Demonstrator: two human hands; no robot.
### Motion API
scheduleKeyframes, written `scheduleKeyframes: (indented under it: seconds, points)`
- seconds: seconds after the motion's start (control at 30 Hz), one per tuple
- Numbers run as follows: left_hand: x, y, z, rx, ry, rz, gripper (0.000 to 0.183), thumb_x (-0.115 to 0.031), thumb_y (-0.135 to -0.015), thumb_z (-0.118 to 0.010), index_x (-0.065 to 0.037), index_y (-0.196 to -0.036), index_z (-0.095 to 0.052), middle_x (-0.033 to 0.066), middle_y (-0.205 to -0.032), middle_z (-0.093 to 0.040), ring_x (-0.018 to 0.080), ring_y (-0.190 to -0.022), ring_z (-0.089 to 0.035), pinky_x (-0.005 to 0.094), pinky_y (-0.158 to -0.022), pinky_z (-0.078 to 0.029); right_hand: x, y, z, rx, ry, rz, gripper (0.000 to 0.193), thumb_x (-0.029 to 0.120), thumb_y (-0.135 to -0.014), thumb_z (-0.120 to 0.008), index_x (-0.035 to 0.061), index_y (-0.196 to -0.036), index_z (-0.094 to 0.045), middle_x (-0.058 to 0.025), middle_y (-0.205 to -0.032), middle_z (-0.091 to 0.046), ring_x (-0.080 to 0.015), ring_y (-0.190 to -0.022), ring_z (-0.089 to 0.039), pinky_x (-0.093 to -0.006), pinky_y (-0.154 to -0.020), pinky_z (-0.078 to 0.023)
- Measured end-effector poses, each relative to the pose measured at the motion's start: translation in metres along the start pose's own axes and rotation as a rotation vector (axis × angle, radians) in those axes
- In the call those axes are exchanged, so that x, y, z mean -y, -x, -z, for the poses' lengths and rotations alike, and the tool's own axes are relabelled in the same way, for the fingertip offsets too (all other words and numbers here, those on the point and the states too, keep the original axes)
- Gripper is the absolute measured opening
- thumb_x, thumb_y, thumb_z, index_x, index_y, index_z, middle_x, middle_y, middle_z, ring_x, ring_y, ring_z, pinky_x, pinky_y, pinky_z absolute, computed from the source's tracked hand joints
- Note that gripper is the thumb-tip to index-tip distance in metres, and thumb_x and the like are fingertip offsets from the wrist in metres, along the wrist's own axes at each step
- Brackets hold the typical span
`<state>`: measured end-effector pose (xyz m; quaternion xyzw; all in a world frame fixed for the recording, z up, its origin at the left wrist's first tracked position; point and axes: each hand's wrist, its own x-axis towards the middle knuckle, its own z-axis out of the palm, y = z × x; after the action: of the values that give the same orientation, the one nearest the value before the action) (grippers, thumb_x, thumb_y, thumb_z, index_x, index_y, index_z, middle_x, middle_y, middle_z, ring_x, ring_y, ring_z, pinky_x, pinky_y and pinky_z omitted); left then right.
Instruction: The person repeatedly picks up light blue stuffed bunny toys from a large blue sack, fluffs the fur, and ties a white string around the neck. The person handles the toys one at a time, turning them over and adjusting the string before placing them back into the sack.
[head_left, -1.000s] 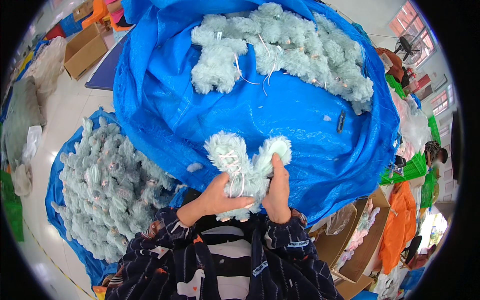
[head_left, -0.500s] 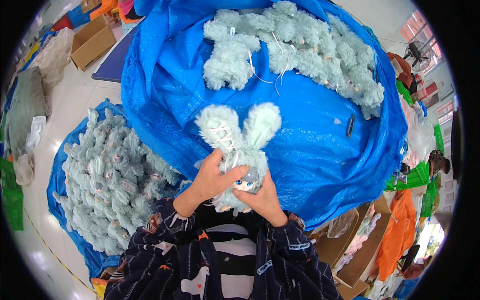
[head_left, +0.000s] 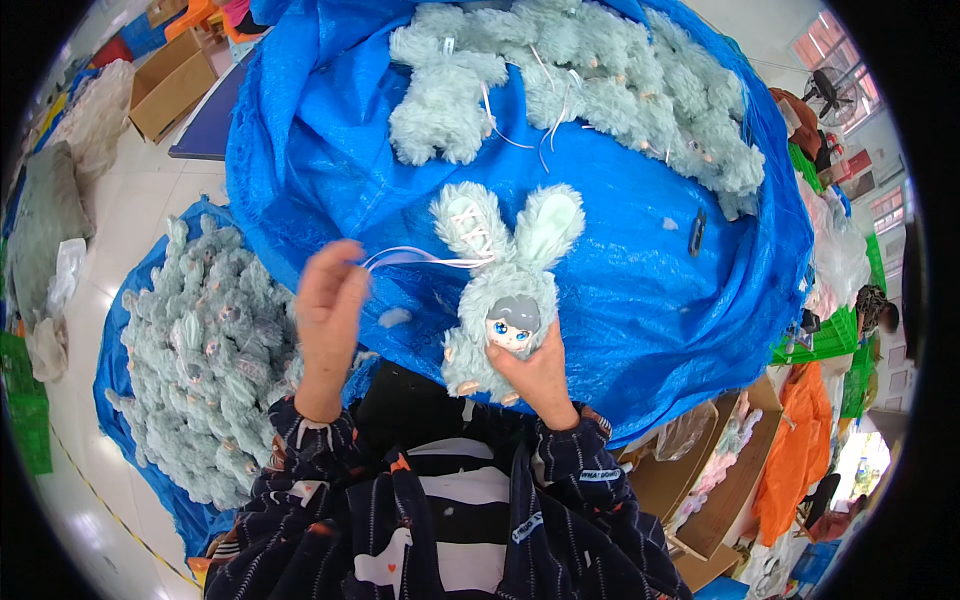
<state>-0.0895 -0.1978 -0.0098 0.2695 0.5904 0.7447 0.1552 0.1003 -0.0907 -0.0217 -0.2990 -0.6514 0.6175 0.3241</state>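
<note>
A pale green plush bunny doll (head_left: 468, 330) with long ears, grey painted hair and blue eyes is upright over the blue sheet. My right hand (head_left: 540, 375) is closed round its lower right side, thumb just below the face. White ribbon (head_left: 425, 258) is laced criss-cross through the doll's left-hand ear. Its loose ends run taut to my left hand (head_left: 333, 300), which pinches them out to the left; that hand is smeared by motion. Further back on the sheet, another plush (head_left: 438, 110) lies face down with a ribbon trailing from it.
The crumpled blue sheet (head_left: 620, 300) covers the work surface. Several plush dolls (head_left: 640, 80) line its far edge, and a small dark tool (head_left: 697, 232) lies at right. To the left is a large heap of dolls (head_left: 200, 370). Cardboard boxes (head_left: 735, 490) stand at lower right.
My left hand has left the doll's body and moved left, drawing the ribbon out sideways. In my right hand the doll has shifted slightly right, and its face is now uncovered.
</note>
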Motion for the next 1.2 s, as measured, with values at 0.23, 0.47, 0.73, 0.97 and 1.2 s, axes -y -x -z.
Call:
scheduleKeyframes:
  seconds: [0.23,0.47,0.73,0.97,1.2]
  points:
    - [0.006,0.029,0.0,0.858,-0.051,0.453,0.059,-0.01,-0.076,-0.06,-0.002,-0.128,-0.033,0.007,-0.116,-0.048,0.014,-0.1,-0.049,0.027,-0.079,-0.043,0.005,-0.003,-0.005,0.009,-0.085,-0.029,0.062,0.006,-0.065,-0.07,-0.0009,-0.117,-0.036,-0.0102,-0.106,-0.051,-0.0158,-0.097,-0.051,-0.0283,-0.082,-0.042]
    - [0.023,0.04,-0.031,0.666,0.464,0.633,0.048,-0.01,-0.079,-0.06,0.0,-0.122,-0.041,0.0059,-0.112,-0.051,0.0129,-0.1,-0.049,0.0272,-0.083,-0.041,0.018,-0.001,0.003,0.038,0.148,0.133,0.05,0.009,-0.074,-0.064,-0.001,-0.118,-0.041,-0.0117,-0.099,-0.056,-0.0164,-0.089,-0.055,-0.0285,-0.078,-0.044]
    - [0.022,0.038,-0.029,0.639,0.518,0.714,0.042,-0.006,-0.08,-0.058,0.0,-0.119,-0.043,0.0071,-0.11,-0.053,0.0126,-0.097,-0.051,0.0263,-0.08,-0.043,0.033,0.008,0.014,0.073,0.582,0.431,0.02,0.002,-0.07,-0.066,-0.0022,-0.088,-0.059,-0.0147,-0.072,-0.057,-0.0257,-0.063,-0.057,-0.0287,-0.054,-0.044]
    - [0.028,0.046,-0.049,0.621,0.281,0.469,0.038,-0.006,-0.078,-0.059,-0.001,-0.114,-0.047,0.0042,-0.101,-0.057,0.0112,-0.089,-0.054,0.0251,-0.074,-0.045,0.016,0.012,0.014,-0.069,0.148,-0.068,0.017,0.009,-0.081,-0.058,-0.0024,-0.093,-0.058,-0.0095,-0.072,-0.06,-0.0155,-0.054,-0.054,-0.0256,-0.05,-0.045]
    - [0.027,0.032,-0.054,0.667,0.383,0.69,0.035,-0.008,-0.079,-0.058,-0.004,-0.112,-0.049,0.007,-0.099,-0.058,0.0147,-0.083,-0.057,0.0255,-0.06,-0.048,0.022,0.01,0.028,-0.108,-0.298,-0.269,0.022,0.013,-0.086,-0.052,-0.0027,-0.1,-0.056,-0.0058,-0.073,-0.06,-0.0096,-0.058,-0.054,-0.0211,-0.054,-0.046]
